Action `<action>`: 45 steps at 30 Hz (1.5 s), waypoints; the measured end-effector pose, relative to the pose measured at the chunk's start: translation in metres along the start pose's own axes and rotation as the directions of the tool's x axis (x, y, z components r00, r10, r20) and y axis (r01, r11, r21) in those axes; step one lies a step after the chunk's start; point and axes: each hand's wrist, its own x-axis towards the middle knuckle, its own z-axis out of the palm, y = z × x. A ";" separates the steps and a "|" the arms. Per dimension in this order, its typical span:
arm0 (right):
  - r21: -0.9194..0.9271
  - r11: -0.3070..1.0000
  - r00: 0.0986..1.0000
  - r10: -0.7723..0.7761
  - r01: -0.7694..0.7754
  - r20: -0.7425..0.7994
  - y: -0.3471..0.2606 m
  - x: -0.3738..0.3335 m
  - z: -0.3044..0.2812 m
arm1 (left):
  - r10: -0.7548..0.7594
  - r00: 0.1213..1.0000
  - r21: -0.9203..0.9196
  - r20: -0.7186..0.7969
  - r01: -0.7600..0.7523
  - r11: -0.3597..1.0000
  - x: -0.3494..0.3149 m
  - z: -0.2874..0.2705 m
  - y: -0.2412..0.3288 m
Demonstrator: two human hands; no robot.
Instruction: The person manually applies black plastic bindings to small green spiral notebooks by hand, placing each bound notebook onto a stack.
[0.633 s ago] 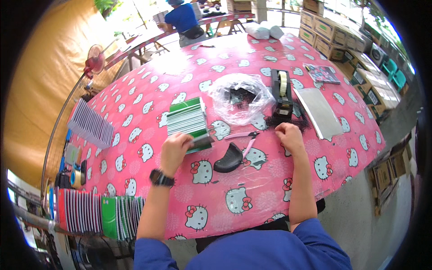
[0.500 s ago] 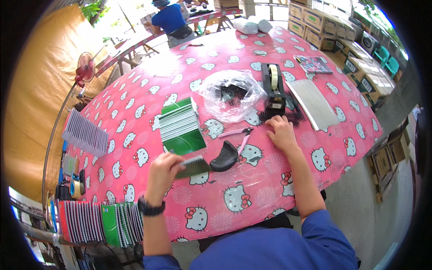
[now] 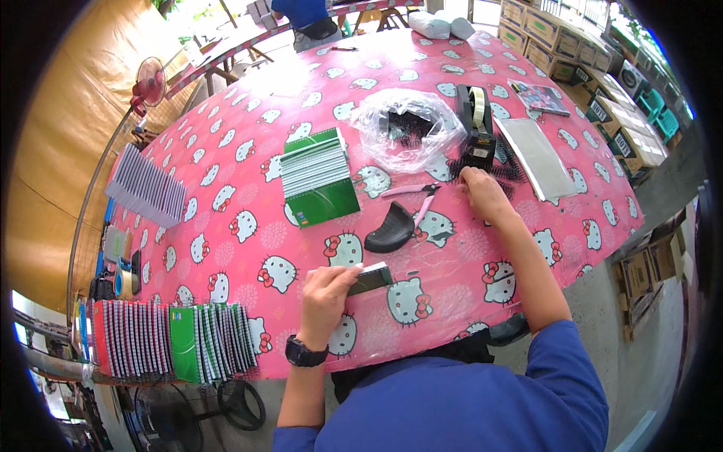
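Note:
My left hand (image 3: pixel 325 300) is closed on a small dark green notebook (image 3: pixel 371 281), held low over the table with its pale page edge upward. My right hand (image 3: pixel 486 194) reaches to a heap of black spiral coils (image 3: pixel 509 167), its fingers bent together at the near edge; whatever lies between the fingertips is hidden. Between the hands rest a black curved, ridged piece (image 3: pixel 390 229) and pliers with pink handles (image 3: pixel 424 212). Beyond them are a pile of green notebooks (image 3: pixel 322 197) and a clear plastic bag (image 3: pixel 369 147) with black coils inside.
A black tape dispenser (image 3: pixel 474 128) stands behind the coils, beside a flat translucent packet (image 3: pixel 536 160). Notebook rows (image 3: pixel 143 339) line the near left edge; another stack (image 3: pixel 147 187) sits farther back. A person (image 3: pixel 310 26) works at another table, near stacked cartons (image 3: pixel 557 38).
My left hand has moved right and nearer to me with the notebook, which is now more edge-on. My right hand stays at the coils. The whole view has shifted slightly.

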 end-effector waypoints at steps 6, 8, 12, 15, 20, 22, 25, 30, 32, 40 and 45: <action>0.592 0.789 0.987 -0.127 0.163 -0.101 -0.103 -0.033 -0.040 | 0.112 0.994 0.120 0.009 -0.112 0.986 -0.011 0.000 -0.002; 0.690 0.693 0.955 -0.297 0.212 0.005 -0.127 -0.047 -0.045 | 0.101 0.995 0.103 0.008 -0.102 0.989 -0.011 0.000 0.000; 0.725 0.688 0.999 -0.005 0.041 -0.052 -0.160 -0.059 -0.014 | 0.109 0.994 0.107 -0.001 -0.108 0.988 -0.007 0.004 0.007; 0.640 0.768 0.985 0.101 0.015 -0.143 -0.199 -0.061 0.001 | 0.109 0.993 0.129 -0.035 -0.104 0.986 -0.009 0.006 0.005; 0.729 0.684 0.997 0.026 0.040 -0.079 -0.174 -0.062 -0.024 | 0.085 0.993 0.108 -0.076 -0.077 0.991 -0.012 0.002 0.009; 0.900 0.435 0.982 -0.183 0.033 0.053 -0.160 -0.061 -0.032 | 0.077 0.993 0.092 -0.084 -0.069 0.993 -0.014 0.003 0.006; 0.885 0.460 0.962 -0.264 0.066 0.065 -0.150 -0.061 -0.034 | 0.046 0.996 0.066 -0.076 -0.041 0.997 -0.014 0.005 0.006; 0.848 0.513 0.930 -0.362 0.134 0.071 -0.145 -0.055 -0.032 | 0.054 0.995 0.054 -0.085 -0.049 0.997 -0.013 0.002 0.012; 0.864 0.470 0.918 -0.395 0.181 0.022 -0.144 -0.054 -0.029 | 0.031 0.996 0.042 -0.086 -0.028 0.999 -0.015 0.001 0.012; 0.861 0.476 0.887 -0.457 0.179 0.067 -0.143 -0.053 -0.028 | -0.006 0.997 0.055 -0.083 0.011 0.998 -0.013 0.001 0.014; 0.845 0.534 0.793 -0.501 -0.031 0.346 -0.143 -0.051 -0.033 | -0.031 0.996 0.048 -0.084 0.035 0.998 -0.014 0.001 0.013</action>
